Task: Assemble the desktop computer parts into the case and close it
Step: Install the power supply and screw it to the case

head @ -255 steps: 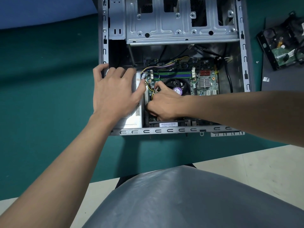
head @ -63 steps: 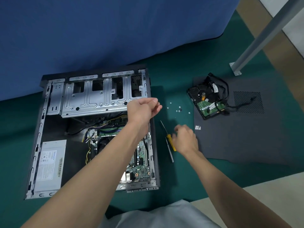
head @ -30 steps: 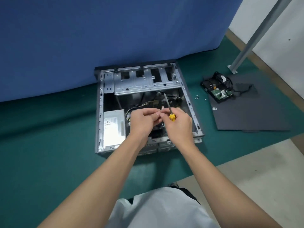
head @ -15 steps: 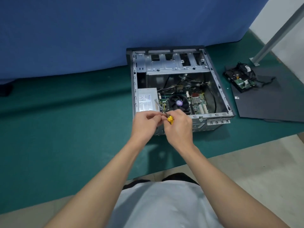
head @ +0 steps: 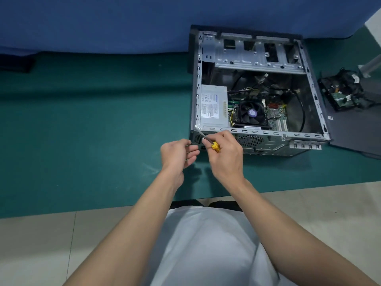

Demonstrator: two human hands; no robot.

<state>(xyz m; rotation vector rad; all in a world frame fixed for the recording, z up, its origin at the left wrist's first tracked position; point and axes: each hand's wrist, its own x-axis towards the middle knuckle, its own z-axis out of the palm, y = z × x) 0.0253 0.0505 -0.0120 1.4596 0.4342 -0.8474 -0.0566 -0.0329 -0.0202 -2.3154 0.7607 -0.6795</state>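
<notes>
Computer case (head: 261,132) lies open on its side on the green mat (head: 92,120). Fitted: power supply (head: 213,106), motherboard with CPU fan (head: 250,113). Outstanding: hard drive (head: 342,93) rests on the detached side panel (head: 354,133), right of the case. Right hand (head: 226,155) grips a yellow-handled screwdriver (head: 213,144), its tip at the case's near left corner. Left hand (head: 178,154) is loosely curled; whether it holds a screw cannot be told. Judgement: about mid-task, fastening the power supply.
</notes>
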